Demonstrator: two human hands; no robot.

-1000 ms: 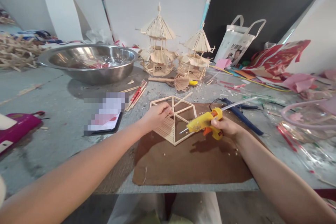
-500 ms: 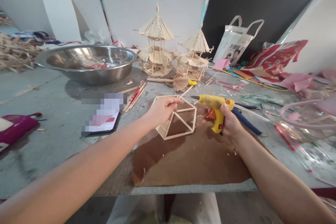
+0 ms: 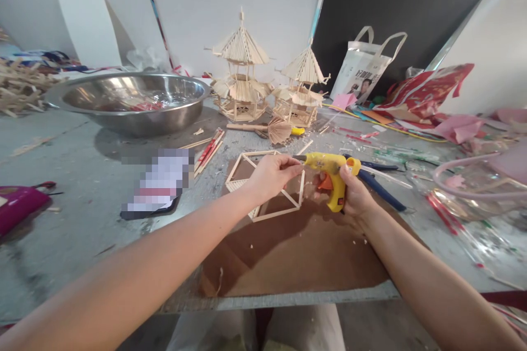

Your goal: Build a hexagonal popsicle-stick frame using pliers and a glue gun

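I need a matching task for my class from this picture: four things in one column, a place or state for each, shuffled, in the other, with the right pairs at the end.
Column one
1. Glue gun
2. Metal basin
3. Stick frame
4. White bag

Column two
A. Standing in front of the black panel
B. Wooden, partly hidden by the left hand
C. Held in the right hand
D. Silver, on the table behind the phone

Right pairs
1-C, 2-D, 3-B, 4-A
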